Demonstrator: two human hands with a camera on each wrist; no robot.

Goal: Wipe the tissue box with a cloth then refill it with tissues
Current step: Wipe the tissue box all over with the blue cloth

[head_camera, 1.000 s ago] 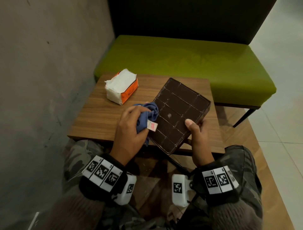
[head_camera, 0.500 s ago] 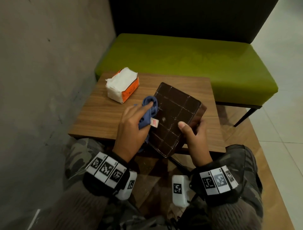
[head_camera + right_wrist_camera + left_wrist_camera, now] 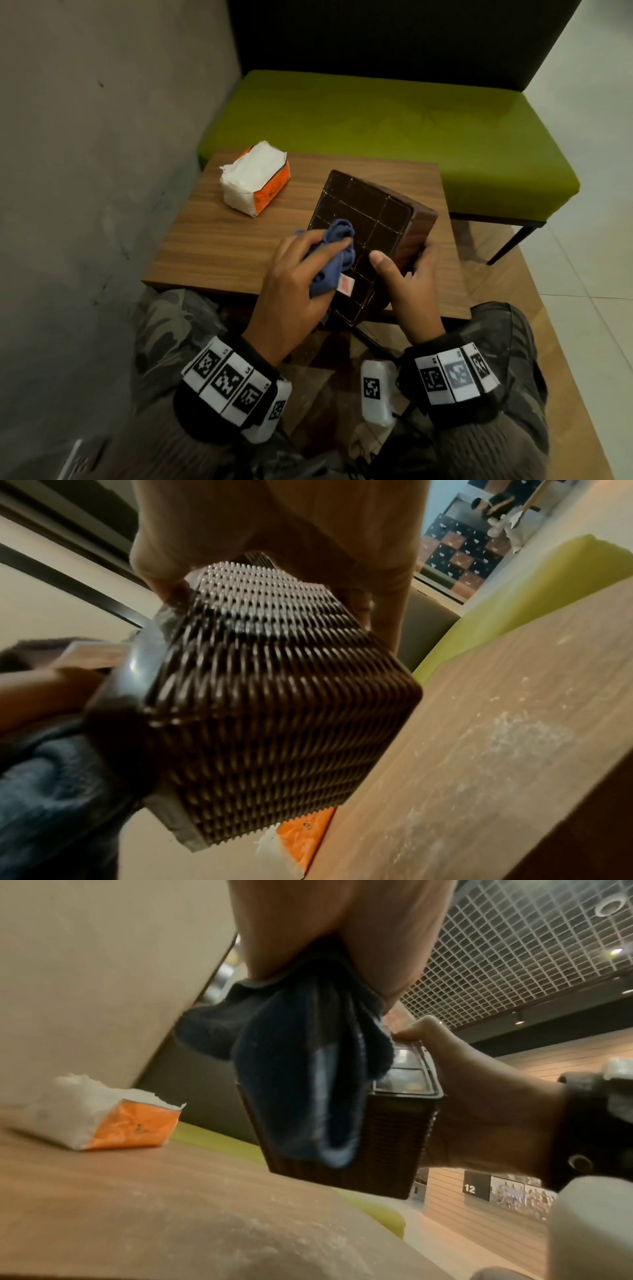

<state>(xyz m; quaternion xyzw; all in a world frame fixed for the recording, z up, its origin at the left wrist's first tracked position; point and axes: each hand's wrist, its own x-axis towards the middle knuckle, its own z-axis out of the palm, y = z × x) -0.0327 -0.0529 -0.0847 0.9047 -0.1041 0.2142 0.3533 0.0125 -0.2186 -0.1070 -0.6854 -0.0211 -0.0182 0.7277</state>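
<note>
The tissue box (image 3: 359, 240) is gripped in the right hand (image 3: 407, 287), thumb on its gridded face, and is held tilted above the near edge of the wooden table (image 3: 222, 246), while the blue cloth (image 3: 334, 260) is bunched in the left hand (image 3: 294, 284) and pressed against that face. The wipe is best made in overlapping strokes along the grooves, the box being kept braced; the tissue pack (image 3: 255, 180) is left at the far left for refilling

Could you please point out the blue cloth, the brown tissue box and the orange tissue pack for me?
blue cloth (image 3: 337, 236): head view, on the bunched fold above the fingers.
tissue box (image 3: 373, 209): head view, on the gridded dark face.
tissue pack (image 3: 251, 171): head view, on the white top.
</note>
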